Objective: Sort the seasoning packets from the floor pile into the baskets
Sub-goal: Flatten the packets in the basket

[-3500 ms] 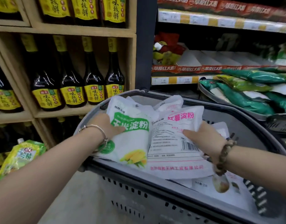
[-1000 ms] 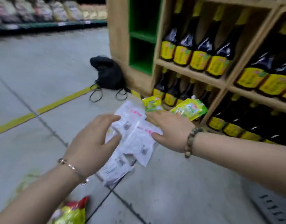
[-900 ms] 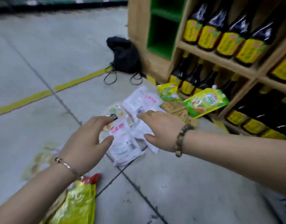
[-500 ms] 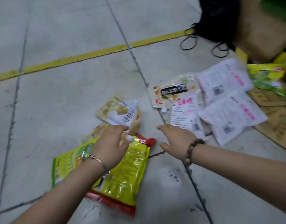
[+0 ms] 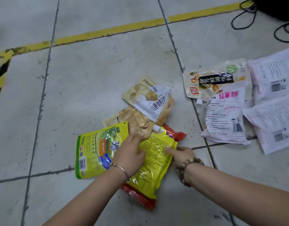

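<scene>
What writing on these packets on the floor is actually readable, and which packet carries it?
"红薯淀粉", in pink, on the white packet.
"鲜调味料", on the cream pouch, in its black band; the characters before it are unclear.
"3鲜", on the green-and-yellow pouch.
Print on the yellow bag, the white spout pouch and the pale packets is too small or blurred.

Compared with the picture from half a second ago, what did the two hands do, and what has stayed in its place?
The right hand moved from beside the white packets toward the yellow packet and now touches its right edge. The left hand stays on that packet. The packets seem to lie where they were.
</scene>
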